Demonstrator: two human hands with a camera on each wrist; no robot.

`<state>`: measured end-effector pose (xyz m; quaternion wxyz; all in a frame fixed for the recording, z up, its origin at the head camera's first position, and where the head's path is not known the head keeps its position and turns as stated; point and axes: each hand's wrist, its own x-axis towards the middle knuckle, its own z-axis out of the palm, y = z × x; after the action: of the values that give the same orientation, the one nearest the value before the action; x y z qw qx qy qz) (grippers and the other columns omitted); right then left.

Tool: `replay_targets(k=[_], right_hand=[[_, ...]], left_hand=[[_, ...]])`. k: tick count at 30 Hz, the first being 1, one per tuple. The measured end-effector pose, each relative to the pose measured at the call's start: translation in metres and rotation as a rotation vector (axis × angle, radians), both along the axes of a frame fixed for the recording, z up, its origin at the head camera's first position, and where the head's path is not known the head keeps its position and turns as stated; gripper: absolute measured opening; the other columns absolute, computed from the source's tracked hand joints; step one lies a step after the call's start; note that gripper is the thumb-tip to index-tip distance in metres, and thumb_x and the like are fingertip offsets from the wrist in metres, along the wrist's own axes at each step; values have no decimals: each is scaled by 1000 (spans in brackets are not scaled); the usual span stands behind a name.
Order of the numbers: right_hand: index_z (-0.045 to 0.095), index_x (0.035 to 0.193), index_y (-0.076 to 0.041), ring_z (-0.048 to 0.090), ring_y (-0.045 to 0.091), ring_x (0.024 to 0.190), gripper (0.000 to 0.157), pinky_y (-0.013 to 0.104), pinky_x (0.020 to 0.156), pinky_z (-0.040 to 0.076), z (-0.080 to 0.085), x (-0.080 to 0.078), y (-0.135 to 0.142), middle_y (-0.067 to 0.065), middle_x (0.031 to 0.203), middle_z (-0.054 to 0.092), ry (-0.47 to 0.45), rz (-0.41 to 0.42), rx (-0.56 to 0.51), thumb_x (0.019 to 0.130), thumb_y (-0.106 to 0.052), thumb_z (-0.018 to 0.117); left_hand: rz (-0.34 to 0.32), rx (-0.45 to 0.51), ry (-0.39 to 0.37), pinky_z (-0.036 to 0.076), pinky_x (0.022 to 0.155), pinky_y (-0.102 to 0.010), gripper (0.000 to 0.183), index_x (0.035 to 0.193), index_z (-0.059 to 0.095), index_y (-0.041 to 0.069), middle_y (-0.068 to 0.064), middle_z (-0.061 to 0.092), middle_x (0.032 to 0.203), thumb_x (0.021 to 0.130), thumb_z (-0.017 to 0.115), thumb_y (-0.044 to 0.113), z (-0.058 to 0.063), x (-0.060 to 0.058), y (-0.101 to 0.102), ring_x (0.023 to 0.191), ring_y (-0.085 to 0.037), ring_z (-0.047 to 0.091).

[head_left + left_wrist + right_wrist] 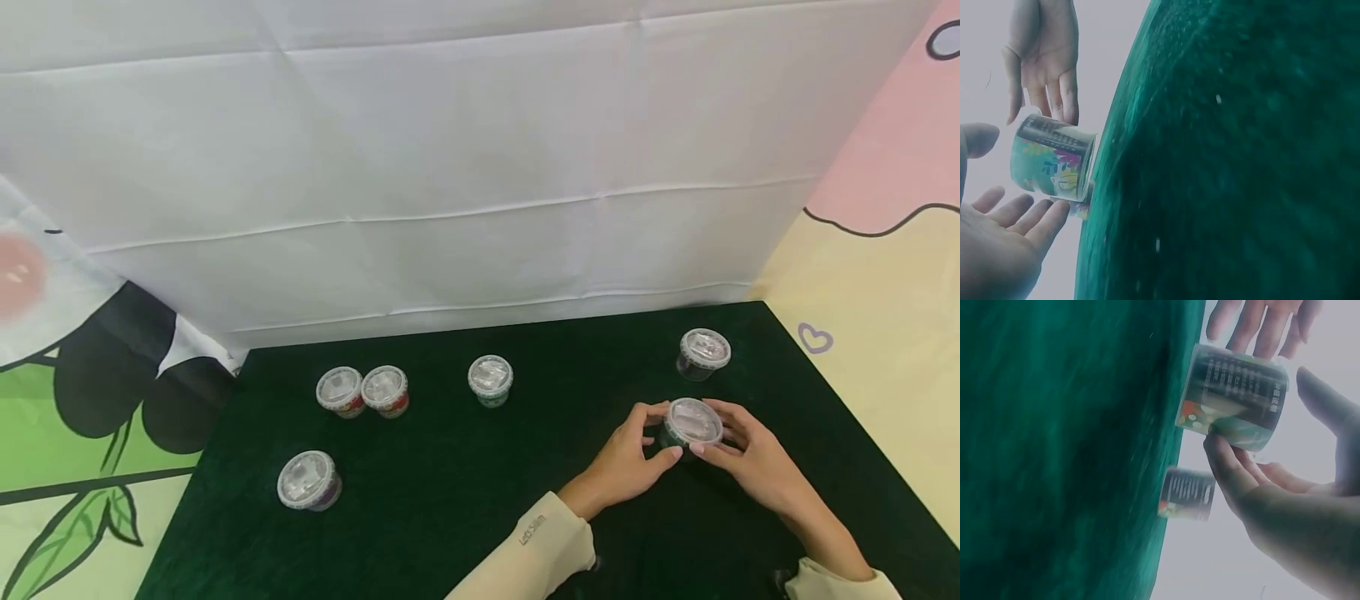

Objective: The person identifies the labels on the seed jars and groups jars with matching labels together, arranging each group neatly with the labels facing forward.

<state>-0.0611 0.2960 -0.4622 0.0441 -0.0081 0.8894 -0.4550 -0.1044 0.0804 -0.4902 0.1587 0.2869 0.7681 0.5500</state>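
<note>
Both hands are at one small clear tub (694, 423) with a transparent lid and a printed leafy band. My left hand (624, 454) holds its left side, fingertips low against the wall in the left wrist view. From the right, my right hand (765, 462) curves its fingers round the tub, one fingertip against the wall in the right wrist view. In the head view both thumbs lie at the near side of the lid. The base of the tub is close to the green cloth; whether it touches cannot be told.
Another lidded tub (703, 354) stands just behind. A single tub (491, 381) is at the back middle. Two red-banded tubs, a left one (341, 392) and a right one (386, 391), stand side by side. Nearer left is another tub (308, 481). A white cloth wall (450, 258) rises behind.
</note>
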Motion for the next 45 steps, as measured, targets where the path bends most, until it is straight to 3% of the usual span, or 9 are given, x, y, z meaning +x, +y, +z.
replay_targets(k=[4,8,11,13,19,28,38,45], right_hand=[[38,155,8,51,53,136,66,9,90,50,3,-2,-11,35,146,51,8,45,-32,102,-13,72],[37,155,7,51,55,137,66,28,97,58,7,-4,-21,34,147,50,5,86,-66,102,-13,71],[36,155,7,49,57,138,66,44,101,57,10,-6,-29,35,149,48,-9,115,-100,103,-13,71],[35,156,7,48,58,138,66,47,102,56,12,-7,-35,35,150,47,-21,132,-121,103,-13,70],[35,156,7,48,58,138,66,46,102,57,16,-9,-47,35,150,47,-41,165,-163,104,-15,69],[39,153,8,51,55,136,62,48,105,54,20,-14,-62,34,150,49,-10,243,-211,103,-14,69],[37,156,10,50,54,137,66,36,103,57,22,-20,-81,34,153,45,-75,333,-310,104,-16,68],[34,157,8,49,52,140,66,37,105,56,20,-20,-102,33,152,45,-93,341,-333,105,-15,67]], left_hand=[[20,20,4,45,113,-23,46,149,40,16,-3,46,162,109,62,23,2,0,-13,145,-11,48],[52,32,-4,47,113,-25,46,148,40,16,-5,51,155,109,62,24,3,-1,-24,141,-12,52],[80,36,-14,47,112,-26,47,148,41,16,-4,53,151,108,63,25,4,-1,-32,137,-10,53],[96,40,-28,47,112,-26,49,149,41,15,-3,52,151,108,64,26,4,-1,-37,136,-10,53],[108,34,-41,47,113,-27,55,154,40,13,-5,51,152,107,65,27,9,0,-51,137,-12,53],[51,21,13,48,113,-29,57,157,39,10,-9,55,150,108,63,26,8,-1,-74,135,-16,56],[71,32,-60,49,112,-32,57,157,41,9,-8,58,147,107,64,24,9,1,-101,132,-16,57],[109,51,-82,50,110,-33,54,154,44,11,-9,59,145,106,65,22,11,3,-120,131,-20,58]])
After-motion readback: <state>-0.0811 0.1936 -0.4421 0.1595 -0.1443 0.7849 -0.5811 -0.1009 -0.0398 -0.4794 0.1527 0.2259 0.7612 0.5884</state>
